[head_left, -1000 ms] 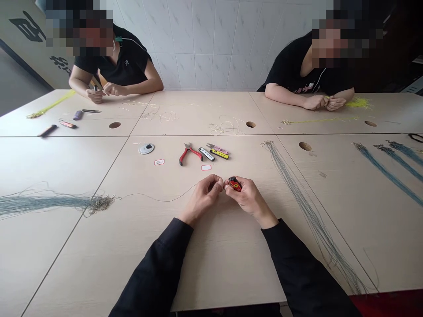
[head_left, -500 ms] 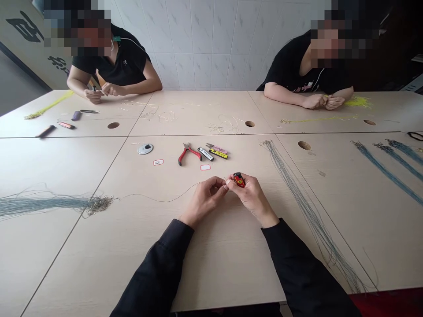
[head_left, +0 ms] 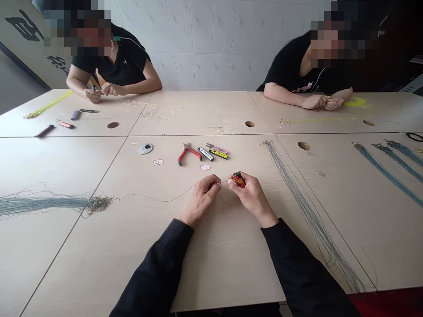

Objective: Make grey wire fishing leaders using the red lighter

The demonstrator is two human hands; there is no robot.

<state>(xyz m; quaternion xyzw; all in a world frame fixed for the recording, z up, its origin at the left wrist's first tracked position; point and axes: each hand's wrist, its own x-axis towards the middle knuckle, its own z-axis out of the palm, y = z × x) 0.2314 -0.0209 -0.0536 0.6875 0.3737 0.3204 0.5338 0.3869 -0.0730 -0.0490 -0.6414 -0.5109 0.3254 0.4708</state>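
Note:
My left hand is closed in a pinch on a thin cord, which trails left across the table toward a bundle of blue-grey cords with metal ends. A loop of the cord hangs between the hands. Just to the right, my right hand is wrapped round a red lighter, its thumb and index finger pinched near the cord. Beyond the hands lie red-handled pliers, a white lighter, a yellow lighter and small pink-handled snips.
A long cord bundle lies to the right, with several blue bundles farther right. A round disc and small labels are at the left. Across the table, two people work with their hands on it.
My left hand has moved slightly left, away from my right hand, opening a gap between them. A cord loop now shows below the gap. The red lighter stays in my right hand.

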